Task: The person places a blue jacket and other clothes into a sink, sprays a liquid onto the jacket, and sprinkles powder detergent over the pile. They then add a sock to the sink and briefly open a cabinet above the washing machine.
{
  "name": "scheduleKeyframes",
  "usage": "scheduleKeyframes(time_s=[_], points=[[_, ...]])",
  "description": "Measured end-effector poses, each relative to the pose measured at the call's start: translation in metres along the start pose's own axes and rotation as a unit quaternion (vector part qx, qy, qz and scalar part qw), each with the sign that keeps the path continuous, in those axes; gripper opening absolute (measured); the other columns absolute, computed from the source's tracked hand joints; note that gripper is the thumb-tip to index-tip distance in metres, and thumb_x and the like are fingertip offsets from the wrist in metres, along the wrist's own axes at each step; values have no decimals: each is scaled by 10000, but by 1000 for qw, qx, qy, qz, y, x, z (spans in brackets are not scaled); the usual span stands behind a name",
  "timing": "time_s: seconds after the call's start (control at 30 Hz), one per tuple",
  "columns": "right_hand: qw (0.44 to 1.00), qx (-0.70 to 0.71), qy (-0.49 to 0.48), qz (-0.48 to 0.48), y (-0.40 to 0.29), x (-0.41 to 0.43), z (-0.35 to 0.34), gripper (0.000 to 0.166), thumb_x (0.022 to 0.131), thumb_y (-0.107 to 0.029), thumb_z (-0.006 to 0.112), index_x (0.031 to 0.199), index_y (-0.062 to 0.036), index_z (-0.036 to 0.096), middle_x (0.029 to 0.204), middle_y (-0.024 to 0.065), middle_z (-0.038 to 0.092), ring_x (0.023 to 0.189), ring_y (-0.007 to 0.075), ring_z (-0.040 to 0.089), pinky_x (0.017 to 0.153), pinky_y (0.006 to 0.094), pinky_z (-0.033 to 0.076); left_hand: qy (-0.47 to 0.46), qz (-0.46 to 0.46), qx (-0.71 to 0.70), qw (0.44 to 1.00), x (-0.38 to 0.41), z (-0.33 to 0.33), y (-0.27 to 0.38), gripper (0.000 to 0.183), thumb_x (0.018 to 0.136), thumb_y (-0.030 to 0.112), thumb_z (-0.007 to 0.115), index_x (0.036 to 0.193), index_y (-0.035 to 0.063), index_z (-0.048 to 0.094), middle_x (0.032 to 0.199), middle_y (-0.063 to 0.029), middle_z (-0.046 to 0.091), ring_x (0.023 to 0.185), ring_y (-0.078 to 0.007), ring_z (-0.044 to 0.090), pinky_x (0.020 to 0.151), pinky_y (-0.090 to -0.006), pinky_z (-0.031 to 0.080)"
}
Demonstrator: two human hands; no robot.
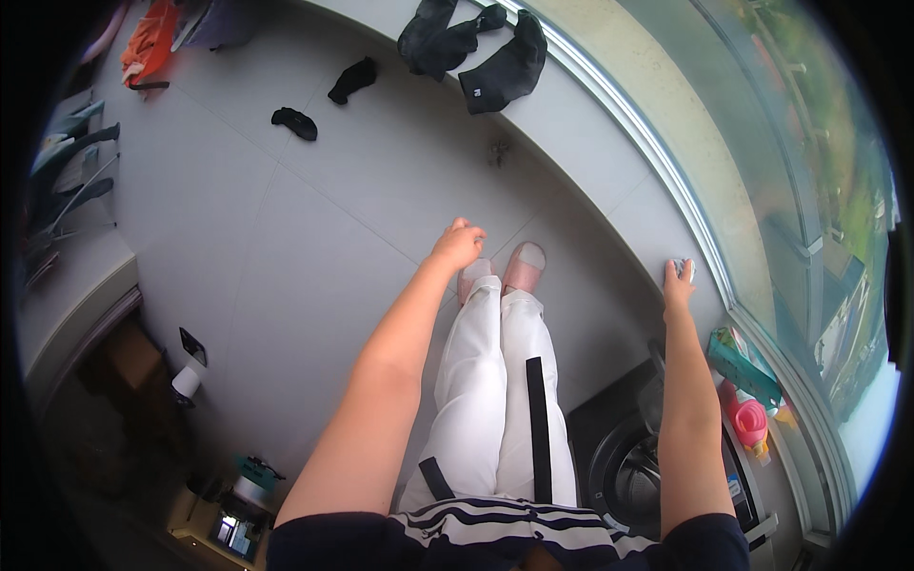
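Observation:
My left hand (460, 244) hangs over the tiled floor with loosely bent fingers, and nothing shows in it. On the window ledge (607, 171), my right hand (680, 285) grips a small whitish crumpled thing (688, 270), perhaps a cloth; the fingers partly cover it. Below my right forearm is a front-loading washing machine (628, 464), its round door (651, 392) swung out. Farther along the ledge lie dark garments (503, 68), one with a small white mark. Two black socks, one nearer (294, 123) and one farther (353, 80), lie apart on the floor.
A teal basket (742, 367) and a pink bottle (750, 421) stand on the ledge by the window. An orange container with cloth (146, 43) is at the far left. Clothes hang on a rack (78, 171). A white cylindrical object (187, 382) stands near the doorway.

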State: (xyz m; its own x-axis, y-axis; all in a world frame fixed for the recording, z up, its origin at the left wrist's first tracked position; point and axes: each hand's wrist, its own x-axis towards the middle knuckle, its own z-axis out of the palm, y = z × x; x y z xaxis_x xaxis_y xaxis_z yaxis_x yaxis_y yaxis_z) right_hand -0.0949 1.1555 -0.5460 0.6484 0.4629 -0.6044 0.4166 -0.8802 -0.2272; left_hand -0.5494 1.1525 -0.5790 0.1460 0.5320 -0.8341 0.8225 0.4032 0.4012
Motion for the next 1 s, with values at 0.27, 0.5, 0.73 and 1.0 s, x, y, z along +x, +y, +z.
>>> scheduleKeyframes(time_s=[0.27,0.5,0.73,1.0], points=[[891,-171,157,-390,-46,12,79,645,871,-347,527,1410,-43,344,1475,311,120,1357,485,146,1100,526,170,32,-4,25,999,172,13,7,408,854,218,550,1261,237,565,1512,-156,154,1345,-390,252,1070,-419,342],[855,-227,229,-407,-49,10,98,667,870,-335,377,1384,84,301,1462,301,133,1350,517,102,1102,560,132,112,27,115,987,283,60,-13,569,840,275,595,1375,283,402,1522,-148,84,1336,-401,236,1012,-505,380],[848,-244,210,-421,-52,9,99,666,867,-321,377,1391,81,289,1464,293,121,1344,517,110,1100,563,143,208,61,-177,960,260,61,6,327,834,110,564,1159,75,544,1273,-150,485,1160,-307,492,943,-370,430],[899,-231,148,-341,-80,-9,72,475,936,-270,439,1308,25,445,1351,240,366,1257,398,353,1045,432,311,192,91,-664,717,-35,-22,86,542,783,-104,550,1253,60,334,1168,-120,502,1066,-175,530,929,-300,439]])
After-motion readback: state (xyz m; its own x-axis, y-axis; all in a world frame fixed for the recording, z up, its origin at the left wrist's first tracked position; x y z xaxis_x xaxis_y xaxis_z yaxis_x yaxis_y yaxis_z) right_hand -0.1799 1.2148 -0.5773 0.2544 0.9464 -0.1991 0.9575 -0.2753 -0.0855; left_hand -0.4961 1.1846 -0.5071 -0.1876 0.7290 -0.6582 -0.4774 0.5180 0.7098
